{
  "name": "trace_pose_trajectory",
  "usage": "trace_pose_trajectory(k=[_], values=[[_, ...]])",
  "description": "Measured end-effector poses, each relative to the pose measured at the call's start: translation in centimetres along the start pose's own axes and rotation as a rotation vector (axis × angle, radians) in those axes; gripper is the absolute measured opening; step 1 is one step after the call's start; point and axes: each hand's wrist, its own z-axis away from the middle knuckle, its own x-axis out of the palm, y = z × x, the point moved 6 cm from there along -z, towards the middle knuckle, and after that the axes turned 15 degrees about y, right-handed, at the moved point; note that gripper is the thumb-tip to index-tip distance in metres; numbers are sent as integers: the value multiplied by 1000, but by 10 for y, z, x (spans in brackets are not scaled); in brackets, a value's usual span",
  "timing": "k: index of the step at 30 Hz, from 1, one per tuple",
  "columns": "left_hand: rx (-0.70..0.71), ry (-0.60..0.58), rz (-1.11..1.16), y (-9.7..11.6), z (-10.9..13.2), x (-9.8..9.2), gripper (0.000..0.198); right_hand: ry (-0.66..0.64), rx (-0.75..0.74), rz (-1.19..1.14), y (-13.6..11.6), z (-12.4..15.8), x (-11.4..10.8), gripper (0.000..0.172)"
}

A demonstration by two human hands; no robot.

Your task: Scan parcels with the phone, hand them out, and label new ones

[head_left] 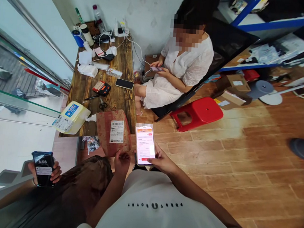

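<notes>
My right hand [161, 160] is closed around a smartphone [146, 146] held upright, its lit screen facing me and the thumb near the bottom of the screen. My left hand [122, 160] has its fingers curled at the near edge of a taped cardboard parcel [105, 133]. The parcel bears a white printed label [117, 131] and juts over the near end of the wooden table [78, 88]. Scissors [103, 104] lie just beyond the parcel, and a yellowish plastic jug [72, 117] stands to its left.
On the table lie a dark-screened phone [124, 84], an orange-black device [101, 88], bottles and cables. A seated person in white [181, 67] holds a phone. Left of me another person's hand [55, 172] grips a phone [43, 169]. A red stool [199, 112] stands right.
</notes>
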Motion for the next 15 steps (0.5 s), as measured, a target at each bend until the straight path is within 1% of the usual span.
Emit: trace_pose_trajectory(k=[3, 9, 12, 15], values=[[23, 3, 8, 2, 0, 2, 28, 0, 0, -7, -1, 0, -1, 92], [115, -22, 36, 13, 2, 10, 23, 28, 14, -24, 0, 1, -7, 88], [166, -36, 27, 28, -1, 18, 26, 34, 9, -49, -1, 2, -10, 88], [247, -42, -5, 54, -11, 27, 24, 30, 4, -81, -4, 5, -12, 87]])
